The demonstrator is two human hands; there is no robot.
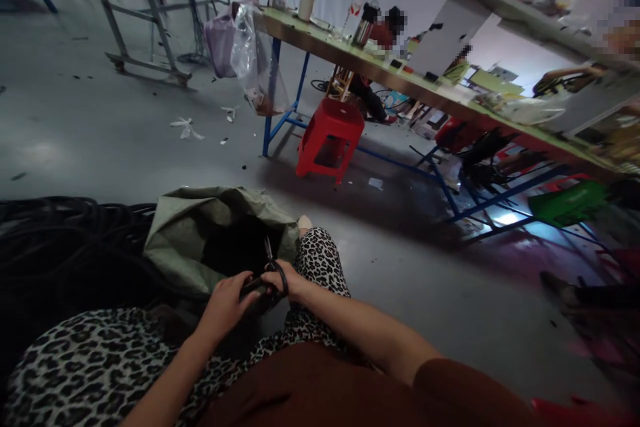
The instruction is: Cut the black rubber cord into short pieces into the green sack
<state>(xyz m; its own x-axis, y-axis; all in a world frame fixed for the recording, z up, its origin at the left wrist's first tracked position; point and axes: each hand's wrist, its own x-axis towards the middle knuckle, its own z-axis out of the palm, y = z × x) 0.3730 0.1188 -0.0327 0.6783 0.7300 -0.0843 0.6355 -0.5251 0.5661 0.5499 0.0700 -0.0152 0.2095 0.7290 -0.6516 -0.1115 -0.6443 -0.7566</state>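
A pair of scissors (269, 251) with black handles is in my right hand (281, 280). One handle loop shows around that hand, and the blades point away from me over the sack. My left hand (226, 301) is closed on a dark, strip-like black piece (251, 287) just beside the right hand; its exact kind is too dark to make out. Directly beyond both hands, a grey-green woven sack (175, 230) stands wide at the mouth, its inside dark. My legs in leopard-print trousers (323, 257) are on either side of the hands.
Coils of black tubing or cable (75, 233) are piled left of the sack. A red plastic stool (333, 133) stands by a long workbench (340, 53) with blue legs. Plastic bags (250, 47) hang at its end. A metal rack (145, 20) stands farther left. People sit beyond the bench.
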